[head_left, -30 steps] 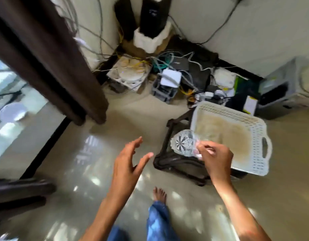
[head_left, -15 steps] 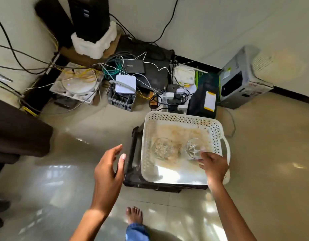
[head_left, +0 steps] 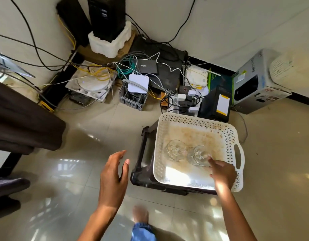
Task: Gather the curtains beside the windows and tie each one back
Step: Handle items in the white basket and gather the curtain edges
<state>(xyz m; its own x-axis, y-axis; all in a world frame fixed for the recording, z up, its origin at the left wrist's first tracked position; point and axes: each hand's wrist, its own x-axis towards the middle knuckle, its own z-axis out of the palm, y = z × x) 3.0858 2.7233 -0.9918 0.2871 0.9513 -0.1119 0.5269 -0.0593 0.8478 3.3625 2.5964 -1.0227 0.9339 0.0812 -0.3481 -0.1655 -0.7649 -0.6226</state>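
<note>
While our right hand [head_left: 221,173] reaches into a white basket [head_left: 237,134], fingers apparently pinching the rim of a clear glass [head_left: 199,154], our left hand [head_left: 113,178] hovers spread and empty. The dark curtain [head_left: 25,122] hangs at far left, well apart, its folds running down toward the floor; our left hand is nearer.

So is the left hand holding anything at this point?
No, the left hand hovers open above the floor, beside the white perforated plastic tray, with nothing in its fingers.
</note>
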